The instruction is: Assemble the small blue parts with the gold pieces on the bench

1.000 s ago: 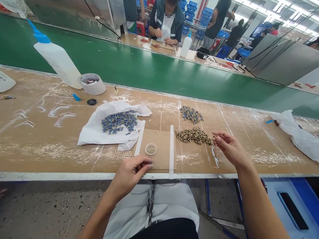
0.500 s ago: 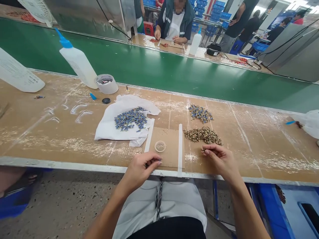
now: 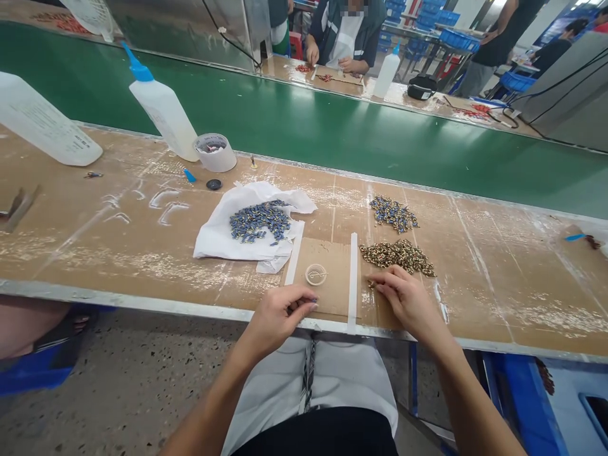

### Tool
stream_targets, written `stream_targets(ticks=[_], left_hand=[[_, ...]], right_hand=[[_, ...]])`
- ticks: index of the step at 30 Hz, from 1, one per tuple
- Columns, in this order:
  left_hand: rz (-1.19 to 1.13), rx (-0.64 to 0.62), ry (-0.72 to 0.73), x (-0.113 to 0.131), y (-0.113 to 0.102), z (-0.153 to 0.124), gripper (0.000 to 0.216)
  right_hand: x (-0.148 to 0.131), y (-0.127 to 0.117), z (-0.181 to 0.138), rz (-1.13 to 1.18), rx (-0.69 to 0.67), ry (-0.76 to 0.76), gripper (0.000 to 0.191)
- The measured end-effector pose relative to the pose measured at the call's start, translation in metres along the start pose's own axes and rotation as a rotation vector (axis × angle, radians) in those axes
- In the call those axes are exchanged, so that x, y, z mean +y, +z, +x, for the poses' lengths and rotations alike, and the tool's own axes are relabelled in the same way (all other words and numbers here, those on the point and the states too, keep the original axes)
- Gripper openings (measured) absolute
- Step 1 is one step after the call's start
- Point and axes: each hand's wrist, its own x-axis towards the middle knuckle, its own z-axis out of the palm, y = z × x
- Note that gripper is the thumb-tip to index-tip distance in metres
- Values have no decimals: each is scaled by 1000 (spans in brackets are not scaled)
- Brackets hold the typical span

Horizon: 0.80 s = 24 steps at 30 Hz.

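Currently, the left hand [image 3: 284, 310] pinches a blue piece [image 3: 314, 301], the right hand [image 3: 403, 293] a gold piece [image 3: 371, 284], both between the fingers [image 3: 304, 309].

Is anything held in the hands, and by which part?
The left hand pinches a small blue piece, the right hand a small golden piece. Where exactly each is gripped cannot be told.

The left hand [image 3: 279, 315] pinches a small blue piece [image 3: 314, 300]; the right hand [image 3: 406, 299] holds a small gold piece [image 3: 371, 284].
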Motion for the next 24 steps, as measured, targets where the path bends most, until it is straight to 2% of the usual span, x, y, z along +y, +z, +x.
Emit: stream_targets(ticks=[4, 9, 11, 18, 24], left_hand=[[-4, -9, 13, 0, 0, -1, 9], [-4, -4, 22, 0, 0, -1, 7], [-10, 5, 28, 2, 1, -1, 7], [-99, 59, 76, 20, 7, -3, 10], [-136, 75, 66, 35, 15, -9, 13]], right_hand=[[-2, 5, -9, -55, 112, 52, 21], [-12, 20, -12, -106, 132, 97, 22], [-14, 23, -8, -154, 121, 58, 18], [-7, 22, -4, -548, 21, -139, 29], [0, 29, -11, -489, 98, -177, 30]])
